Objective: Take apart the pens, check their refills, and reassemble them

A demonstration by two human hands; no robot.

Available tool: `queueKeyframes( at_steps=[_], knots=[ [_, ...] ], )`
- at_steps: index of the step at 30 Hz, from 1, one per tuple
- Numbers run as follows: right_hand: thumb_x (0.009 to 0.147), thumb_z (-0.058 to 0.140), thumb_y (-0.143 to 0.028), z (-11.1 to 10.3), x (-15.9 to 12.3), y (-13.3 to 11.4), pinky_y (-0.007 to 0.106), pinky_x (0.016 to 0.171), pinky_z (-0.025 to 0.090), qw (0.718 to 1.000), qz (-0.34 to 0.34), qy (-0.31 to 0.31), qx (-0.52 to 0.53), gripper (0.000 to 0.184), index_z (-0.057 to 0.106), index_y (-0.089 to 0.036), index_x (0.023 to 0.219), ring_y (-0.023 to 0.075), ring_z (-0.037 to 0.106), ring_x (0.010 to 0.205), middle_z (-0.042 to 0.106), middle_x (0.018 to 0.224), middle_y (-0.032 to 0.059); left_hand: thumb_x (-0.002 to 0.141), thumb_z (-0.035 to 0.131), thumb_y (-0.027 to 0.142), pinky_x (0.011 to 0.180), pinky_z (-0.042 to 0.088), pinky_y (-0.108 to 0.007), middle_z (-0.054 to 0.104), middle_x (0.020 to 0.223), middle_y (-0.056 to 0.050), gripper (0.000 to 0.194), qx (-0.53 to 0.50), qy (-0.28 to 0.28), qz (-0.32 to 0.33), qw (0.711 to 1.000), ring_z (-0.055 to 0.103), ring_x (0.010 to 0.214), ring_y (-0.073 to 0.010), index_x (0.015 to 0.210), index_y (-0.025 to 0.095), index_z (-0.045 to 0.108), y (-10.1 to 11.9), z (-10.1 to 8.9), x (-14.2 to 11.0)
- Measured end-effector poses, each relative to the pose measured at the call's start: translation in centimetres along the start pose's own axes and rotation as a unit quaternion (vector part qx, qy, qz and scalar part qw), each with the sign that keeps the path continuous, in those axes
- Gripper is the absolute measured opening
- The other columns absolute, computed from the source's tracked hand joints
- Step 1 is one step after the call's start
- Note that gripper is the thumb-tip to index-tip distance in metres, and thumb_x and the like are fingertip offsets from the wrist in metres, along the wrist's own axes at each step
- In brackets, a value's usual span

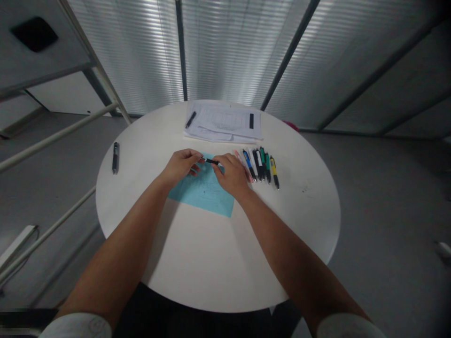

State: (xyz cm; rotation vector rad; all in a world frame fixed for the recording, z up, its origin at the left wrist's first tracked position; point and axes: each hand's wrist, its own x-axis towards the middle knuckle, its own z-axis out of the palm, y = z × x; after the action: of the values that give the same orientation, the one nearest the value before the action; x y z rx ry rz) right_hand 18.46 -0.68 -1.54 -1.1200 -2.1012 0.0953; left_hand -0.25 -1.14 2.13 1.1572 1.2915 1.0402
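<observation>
A pen [212, 161] with a black grip and a whitish barrel is held level between my two hands, over a light-blue sheet of paper [204, 192]. My left hand [182, 168] pinches the tip end between thumb and forefinger; whether a small part is in that pinch is too fine to make out. My right hand [231, 172] is closed around the other end, hiding much of the barrel. Just right of it lies a row of several pens [260, 164], with blue, white, black, green and yellow barrels, side by side on the white round table [211, 263].
A stack of printed papers [225, 119] lies at the table's far side, with a black pen [190, 119] on it. A dark, thick pen [115, 158] rests near the left edge. A white metal frame [63, 126] stands left of the table, and a ribbed translucent partition [225, 51] behind.
</observation>
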Motion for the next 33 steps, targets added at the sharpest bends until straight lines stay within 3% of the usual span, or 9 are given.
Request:
queueKeyframes(
  at_steps=[15, 25, 33],
  knots=[
    [0.094, 0.052, -0.026, 0.03, 0.08, -0.13, 0.039, 0.089, 0.047, 0.999, 0.016, -0.013, 0.027, 0.014, 0.065, -0.021, 0.099, 0.0236, 0.060, 0.098, 0.068, 0.098, 0.0081, 0.083, 0.064, 0.030, 0.045, 0.043, -0.019, 0.069, 0.085, -0.007, 0.017, 0.061, -0.026, 0.047, 0.997, 0.055, 0.054, -0.0089, 0.088, 0.014, 0.065, -0.84, -0.24, 0.51],
    [0.095, 0.052, -0.028, 0.12, -0.03, -0.10, 0.038, 0.090, 0.046, 1.000, 0.002, -0.008, 0.030, 0.017, 0.066, -0.020, 0.101, 0.0227, 0.060, 0.098, 0.068, 0.098, 0.0078, 0.082, 0.064, 0.032, 0.044, 0.040, -0.019, 0.070, 0.086, -0.007, 0.017, 0.079, -0.002, 0.049, 0.996, 0.054, 0.054, -0.0085, 0.084, 0.015, 0.064, -0.76, -0.20, 0.53],
    [0.094, 0.053, -0.028, 0.03, -0.04, -0.07, 0.039, 0.090, 0.046, 0.999, 0.003, -0.008, 0.035, 0.016, 0.066, -0.021, 0.100, 0.0233, 0.060, 0.098, 0.068, 0.099, 0.0077, 0.079, 0.066, 0.028, 0.047, 0.043, -0.019, 0.069, 0.082, -0.007, 0.015, 0.066, -0.046, 0.053, 0.995, 0.057, 0.056, -0.0094, 0.086, 0.014, 0.064, -0.58, -0.42, 0.14]
  ],
)
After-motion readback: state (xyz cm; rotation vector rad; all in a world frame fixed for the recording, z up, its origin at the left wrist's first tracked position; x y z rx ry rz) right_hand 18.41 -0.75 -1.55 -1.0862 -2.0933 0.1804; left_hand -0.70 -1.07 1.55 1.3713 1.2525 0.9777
